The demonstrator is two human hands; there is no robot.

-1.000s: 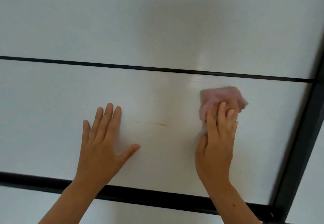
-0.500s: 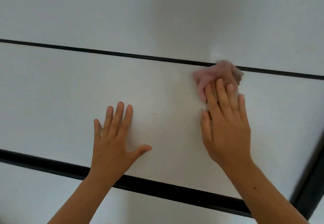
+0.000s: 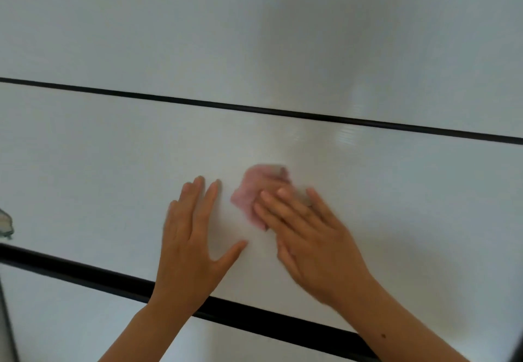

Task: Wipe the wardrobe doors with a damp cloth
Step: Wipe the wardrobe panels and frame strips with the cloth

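Note:
The glossy white wardrobe door (image 3: 99, 163) fills the view, divided by black strips. My left hand (image 3: 192, 245) lies flat on the middle panel with its fingers spread and straight. Just right of it, my right hand (image 3: 308, 237) presses a crumpled pink cloth (image 3: 252, 192) against the same panel with straight fingers; the cloth sticks out above and left of the fingertips. The right hand and cloth are blurred by motion.
A thin black strip (image 3: 254, 110) crosses above the hands and a thick black strip (image 3: 85, 272) runs below them. A small dark mark (image 3: 5, 224) shows at the left edge. A dark frame edge (image 3: 5, 330) stands at bottom left.
My right hand swept the cloth from up by the thin strip down and left, ending close beside my left hand. The view shifted right to left; the left hand stayed flat.

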